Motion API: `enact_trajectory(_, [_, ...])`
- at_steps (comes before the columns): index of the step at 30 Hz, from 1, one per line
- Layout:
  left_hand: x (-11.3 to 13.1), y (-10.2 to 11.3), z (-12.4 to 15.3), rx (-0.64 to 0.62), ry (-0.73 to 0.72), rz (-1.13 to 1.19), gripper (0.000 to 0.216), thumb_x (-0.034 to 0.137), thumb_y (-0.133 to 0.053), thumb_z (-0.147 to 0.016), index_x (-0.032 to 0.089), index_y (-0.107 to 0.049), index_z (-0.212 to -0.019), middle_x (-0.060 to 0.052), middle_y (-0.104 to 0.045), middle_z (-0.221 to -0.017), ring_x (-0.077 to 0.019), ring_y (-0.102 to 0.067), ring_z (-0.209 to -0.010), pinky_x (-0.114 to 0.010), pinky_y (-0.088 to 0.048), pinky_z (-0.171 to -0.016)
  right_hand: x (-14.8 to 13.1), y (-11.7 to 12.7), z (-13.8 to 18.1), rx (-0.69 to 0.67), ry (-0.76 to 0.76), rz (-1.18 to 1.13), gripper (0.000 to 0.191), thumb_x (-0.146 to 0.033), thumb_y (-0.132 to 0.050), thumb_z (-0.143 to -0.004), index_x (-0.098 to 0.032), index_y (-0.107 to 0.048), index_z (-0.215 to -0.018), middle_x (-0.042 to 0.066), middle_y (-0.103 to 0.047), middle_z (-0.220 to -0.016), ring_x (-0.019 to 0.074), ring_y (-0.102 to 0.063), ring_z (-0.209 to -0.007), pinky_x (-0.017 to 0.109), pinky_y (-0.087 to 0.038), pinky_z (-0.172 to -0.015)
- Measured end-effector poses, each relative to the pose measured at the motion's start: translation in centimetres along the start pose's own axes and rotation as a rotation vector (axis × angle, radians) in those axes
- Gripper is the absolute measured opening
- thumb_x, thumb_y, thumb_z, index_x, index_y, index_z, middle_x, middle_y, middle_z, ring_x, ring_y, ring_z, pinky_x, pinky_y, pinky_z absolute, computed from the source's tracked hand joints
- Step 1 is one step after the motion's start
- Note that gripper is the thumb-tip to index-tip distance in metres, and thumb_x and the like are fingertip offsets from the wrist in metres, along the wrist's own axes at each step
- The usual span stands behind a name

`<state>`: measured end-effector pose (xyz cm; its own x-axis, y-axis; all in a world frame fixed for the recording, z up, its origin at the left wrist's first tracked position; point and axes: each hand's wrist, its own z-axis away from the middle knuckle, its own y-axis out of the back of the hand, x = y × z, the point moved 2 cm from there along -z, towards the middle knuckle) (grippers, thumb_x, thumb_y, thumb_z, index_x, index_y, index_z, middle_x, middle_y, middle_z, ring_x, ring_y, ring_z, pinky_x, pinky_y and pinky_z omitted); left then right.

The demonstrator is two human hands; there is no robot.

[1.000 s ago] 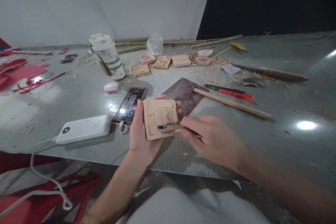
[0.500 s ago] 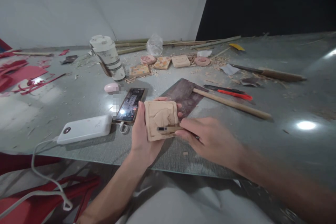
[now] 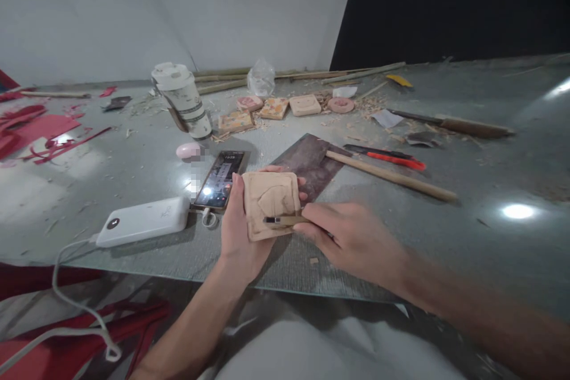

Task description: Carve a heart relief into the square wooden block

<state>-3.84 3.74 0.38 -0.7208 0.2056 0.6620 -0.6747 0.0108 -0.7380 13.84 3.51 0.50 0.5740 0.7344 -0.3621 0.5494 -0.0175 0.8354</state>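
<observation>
A square, pale tan carved tile (image 3: 272, 197) with a raised rim and a rounded relief rests in my left hand (image 3: 244, 249). The thumb lies along its left edge, and fingertips show behind its right edge. My right hand (image 3: 356, 237) pinches a slim brownish tool (image 3: 289, 219), whose kind I cannot make out. Its dark and silver tip lies over the lower part of the tile's carved face. The tool's other end is hidden inside the hand. Both hands are held above the near edge of the table.
A phone (image 3: 221, 179) and a white power bank (image 3: 145, 221) with a cable lie left. A dark sheet (image 3: 307, 160), a wooden stick (image 3: 392, 175) and a red-handled tool (image 3: 396, 160) are beyond my hands. Farther back stand a lidded cup (image 3: 184, 101), carved pieces (image 3: 305, 105) and shavings.
The whole view has shifted very slightly. Both hands keep their hold, and the tool's tip stays over the lower part of the tile.
</observation>
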Motion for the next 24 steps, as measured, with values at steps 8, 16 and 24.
enact_trajectory(8, [0.09, 0.03, -0.08, 0.065, -0.013, 0.004, 0.053, 0.063, -0.045, -0.113, 0.019, -0.073, -0.116, -0.017, -0.082, -0.122, -0.0362, -0.083, -0.112, -0.052, -0.068, -0.098, -0.11, -0.64, 0.25, 0.046, -0.007, 0.001, 0.039, -0.039, -0.046, -0.119, -0.024, -0.058, -0.085, -0.001, -0.064, -0.069, 0.0152, -0.049, -0.058, 0.034, -0.029, -0.058])
enact_trajectory(16, [0.08, 0.08, 0.0, 0.07, -0.012, -0.012, 0.059, 0.063, -0.034, -0.116, 0.019, -0.072, -0.117, -0.016, -0.083, -0.11, -0.0355, -0.084, -0.108, -0.052, -0.068, -0.098, 0.16, -0.61, -0.04, -0.023, -0.033, -0.055, 0.04, -0.038, -0.047, -0.119, -0.023, -0.057, -0.084, -0.002, -0.065, -0.07, 0.0146, -0.051, -0.06, 0.033, -0.031, -0.059])
enact_trajectory(24, [0.02, 0.04, 0.05, 0.043, -0.002, -0.021, 0.056, 0.064, -0.041, -0.114, 0.018, -0.072, -0.116, -0.016, -0.083, -0.108, -0.0357, -0.084, -0.107, -0.052, -0.068, -0.098, -0.1, -0.56, 0.33, 0.036, 0.02, 0.037, 0.04, -0.038, -0.043, -0.12, -0.023, -0.06, -0.087, 0.0, -0.064, -0.071, 0.0155, -0.048, -0.06, 0.035, -0.027, -0.059])
